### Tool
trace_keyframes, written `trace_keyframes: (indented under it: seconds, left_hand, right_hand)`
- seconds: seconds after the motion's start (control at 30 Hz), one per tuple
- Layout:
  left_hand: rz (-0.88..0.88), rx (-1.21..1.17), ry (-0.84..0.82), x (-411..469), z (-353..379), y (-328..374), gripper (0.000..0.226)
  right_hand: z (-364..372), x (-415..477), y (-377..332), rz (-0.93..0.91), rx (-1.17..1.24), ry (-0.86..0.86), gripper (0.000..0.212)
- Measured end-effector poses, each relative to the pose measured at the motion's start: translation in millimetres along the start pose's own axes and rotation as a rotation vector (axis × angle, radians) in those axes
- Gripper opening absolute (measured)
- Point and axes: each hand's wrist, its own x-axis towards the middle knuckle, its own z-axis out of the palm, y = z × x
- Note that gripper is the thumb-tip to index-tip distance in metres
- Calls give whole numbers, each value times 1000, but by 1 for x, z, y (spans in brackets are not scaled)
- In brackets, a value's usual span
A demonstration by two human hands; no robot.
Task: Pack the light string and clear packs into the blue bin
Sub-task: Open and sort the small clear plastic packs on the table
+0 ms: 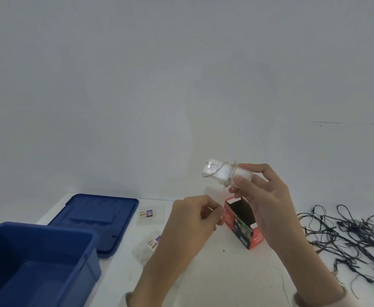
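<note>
My right hand (263, 196) holds up a small clear battery pack (221, 173) wound with thin wire, above the table. Below and to its left, my left hand (195, 220) pinches the fine wire end between thumb and fingers. The blue bin (37, 262) stands open and empty at the lower left. Two clear packs lie on the white table: one (151, 214) beside the lid, the other (146, 248) partly hidden by my left wrist. A tangled dark light string (347, 235) spreads over the table at the right.
The bin's blue lid (97, 218) lies flat behind the bin. A red cardboard box (246, 227), open at the top, stands under my right hand. A plain wall rises behind the table.
</note>
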Motion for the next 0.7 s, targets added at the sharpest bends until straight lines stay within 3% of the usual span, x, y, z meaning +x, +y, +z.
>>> trace_keyframes:
  seconds: [0.13, 0.23, 0.37, 0.47, 0.7]
  left_hand:
    - [341, 495, 107, -3, -5, 8, 23]
    - [542, 593, 221, 4, -10, 1, 29]
    - [605, 679, 257, 15, -19, -3, 28]
    - [502, 525, 178, 21, -21, -5, 21]
    - [-89, -206, -276, 21, -27, -12, 3]
  right_hand:
    - [0, -2, 5, -140, -301, 69, 18]
    - [-4, -4, 9, -200, -542, -8, 22]
    - [-9, -7, 6, -167, -580, -141, 30]
    - [-14, -7, 4, -112, -579, -251, 21]
    - [-28, -8, 5, 113, -347, -480, 20]
